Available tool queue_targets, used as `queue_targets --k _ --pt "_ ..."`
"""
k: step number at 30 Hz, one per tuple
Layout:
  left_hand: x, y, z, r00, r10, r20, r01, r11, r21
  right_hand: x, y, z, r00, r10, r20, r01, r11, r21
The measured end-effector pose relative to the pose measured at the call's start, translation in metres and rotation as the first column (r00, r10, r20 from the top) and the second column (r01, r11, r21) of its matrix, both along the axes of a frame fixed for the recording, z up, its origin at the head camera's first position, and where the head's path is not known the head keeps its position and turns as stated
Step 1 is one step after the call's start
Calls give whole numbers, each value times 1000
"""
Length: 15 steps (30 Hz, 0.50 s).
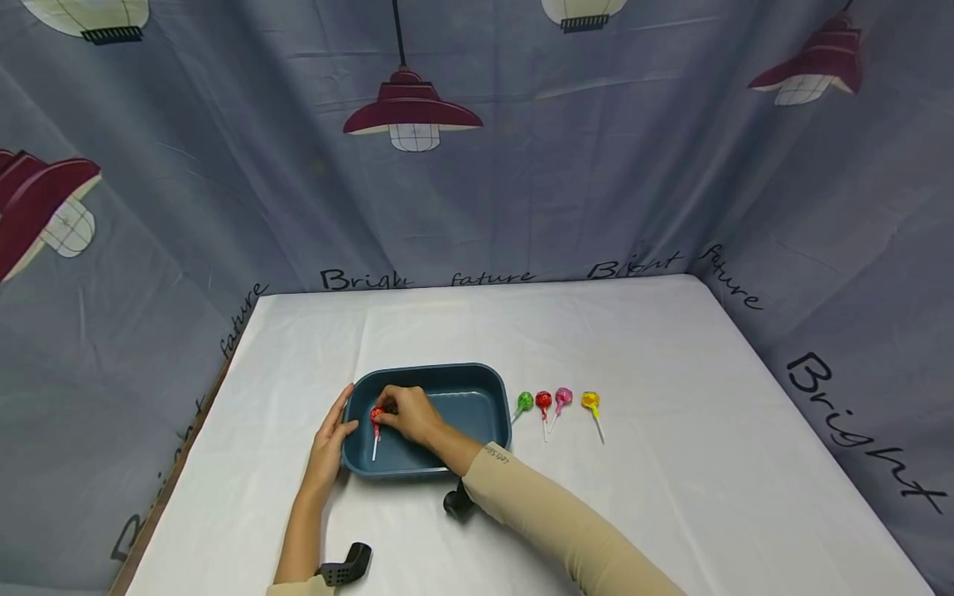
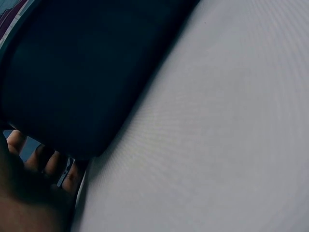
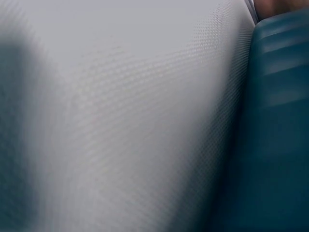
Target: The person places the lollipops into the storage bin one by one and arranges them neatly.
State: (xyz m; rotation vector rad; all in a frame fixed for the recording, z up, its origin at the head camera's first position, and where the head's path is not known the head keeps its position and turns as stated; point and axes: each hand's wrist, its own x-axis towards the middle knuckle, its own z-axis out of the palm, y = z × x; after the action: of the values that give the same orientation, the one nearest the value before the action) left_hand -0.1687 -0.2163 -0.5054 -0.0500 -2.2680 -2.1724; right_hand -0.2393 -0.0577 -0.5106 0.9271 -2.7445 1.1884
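A blue rectangular tray (image 1: pixel 469 414) lies on the white table. Inside its left part is a red lollipop (image 1: pixel 376 418), its stick pointing toward the front; the right hand (image 1: pixel 410 412) pinches it near the candy. Against the tray's left end rests the left hand (image 1: pixel 325 451), fingers extended along the outside wall. In the left wrist view, the left hand (image 2: pixel 38 188) is at the lower left beside the dark tray wall (image 2: pixel 82 72). The right wrist view shows the tray's outer wall (image 3: pixel 280 121); the right hand's fingers are not identifiable there.
Right of the tray lie a green lollipop (image 1: pixel 525 402), a red one (image 1: pixel 543 401), a pink one (image 1: pixel 563 397) and, slightly apart, a yellow one (image 1: pixel 591 401). A white cloth (image 1: pixel 671 497) covers the table. Curtains (image 1: pixel 522 190) hang behind and at both sides.
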Motion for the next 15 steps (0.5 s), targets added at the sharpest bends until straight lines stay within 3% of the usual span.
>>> queue_targets --k 15 --pt "1 0 2 1000 5 5 -5 1000 -12 0 0 0 1000 -4 2 4 1000 4"
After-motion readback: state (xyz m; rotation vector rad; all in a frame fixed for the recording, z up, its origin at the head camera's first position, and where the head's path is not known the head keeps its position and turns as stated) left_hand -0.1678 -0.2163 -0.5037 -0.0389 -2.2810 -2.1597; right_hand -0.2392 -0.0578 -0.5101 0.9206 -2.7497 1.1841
